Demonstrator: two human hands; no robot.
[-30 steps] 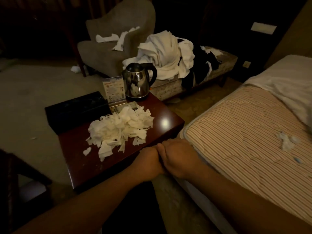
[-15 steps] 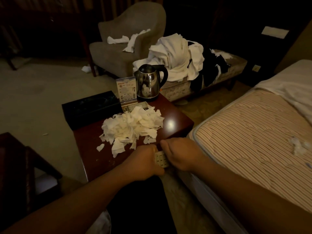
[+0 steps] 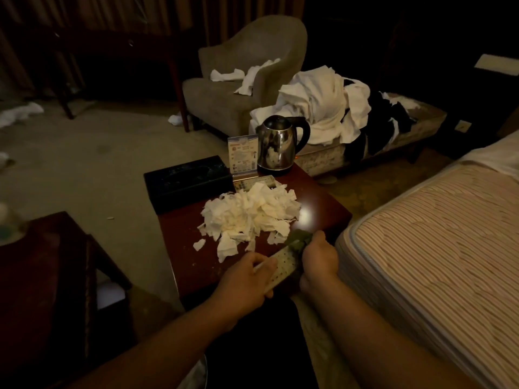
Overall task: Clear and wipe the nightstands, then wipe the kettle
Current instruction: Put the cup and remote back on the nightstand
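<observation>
Nightstand counter (image 3: 323, 192) beside the bed (image 3: 421, 234) carries a shredded tissue heap (image 3: 250, 217), with the kettle (image 3: 276, 146) at its far corner. Over the near edge, the left hand (image 3: 244, 279) grips a pale dotted cloth (image 3: 282, 266); the right hand (image 3: 318, 259) pinches its dark far end. Its long axis runs near-left to far-right. Unfolding it fully, away from the tissue, should help wiping.

room: dim, warm light | floor: tan carpet (image 3: 84, 169) | chair: grey armchair (image 3: 241, 88) by brown curtains (image 3: 98, 37) | bench (image 3: 393, 127) piled with white sheets (image 3: 317, 105) | bed: striped mattress (image 3: 438, 248) at right
</observation>
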